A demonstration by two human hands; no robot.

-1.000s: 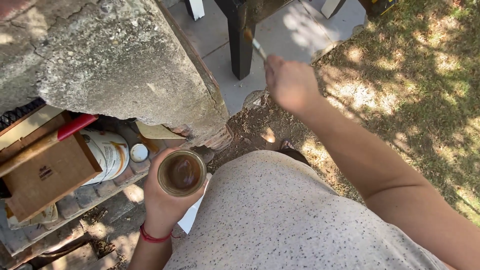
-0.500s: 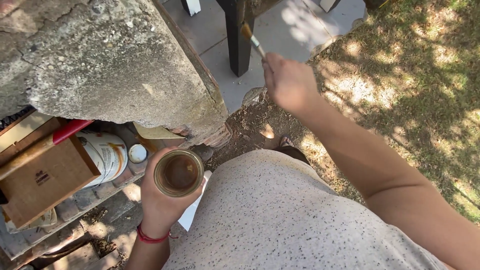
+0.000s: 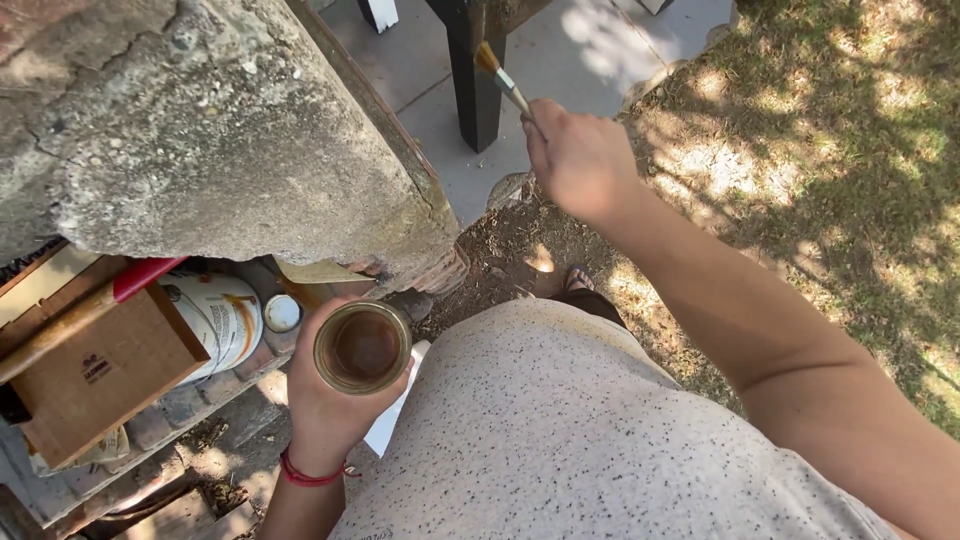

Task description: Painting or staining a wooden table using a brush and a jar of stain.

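My left hand [image 3: 322,415] holds a small open jar [image 3: 362,347] of brown liquid close to my chest; a red band sits on that wrist. Stretched forward, my right hand [image 3: 575,160] grips a small paintbrush [image 3: 497,74] whose tan bristles touch a dark wooden leg [image 3: 474,75] standing on grey paving. The brush handle is mostly hidden in my fist.
A rough concrete slab [image 3: 220,140] fills the upper left. Under it, a shelf holds a white paint can [image 3: 222,318], a brown box [image 3: 95,375] and a red-handled tool [image 3: 140,278]. Grass [image 3: 840,150] in dappled shade lies to the right, bare dirt near my foot.
My right hand has shifted slightly with the brush along the dark leg. The jar in my left hand stays in the same place.
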